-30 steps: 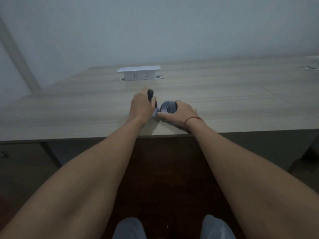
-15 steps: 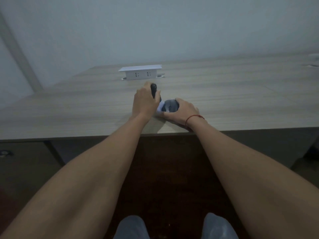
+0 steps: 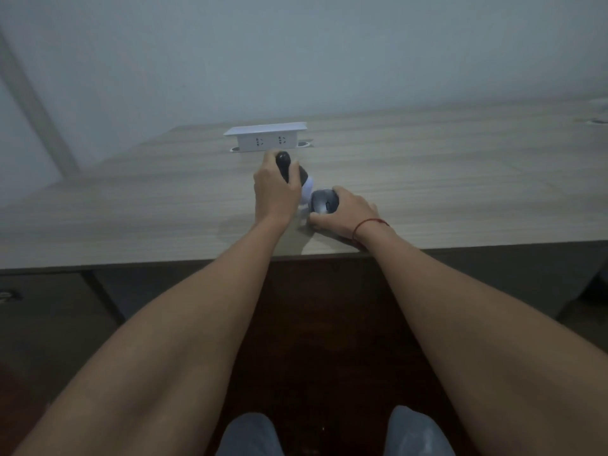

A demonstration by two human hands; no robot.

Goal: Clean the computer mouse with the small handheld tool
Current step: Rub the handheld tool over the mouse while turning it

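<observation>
Computer mouse (image 3: pixel 324 201): grey, centre of frame, on wooden desk (image 3: pixel 427 179) near its front edge; long axis running away from viewer.
Right hand (image 3: pixel 348 213): clamped over mouse from the right, thumb at its near end.
Left hand (image 3: pixel 275 187): closed round black handle of small handheld tool (image 3: pixel 291 167); pale head (image 3: pixel 307 192) angled down-right, touching or just beside mouse's left flank; contact unclear.
Hands close together, tool hand left of mouse.
Open desk left, right and beyond; white socket box (image 3: pixel 266 138) just behind tool hand.
</observation>
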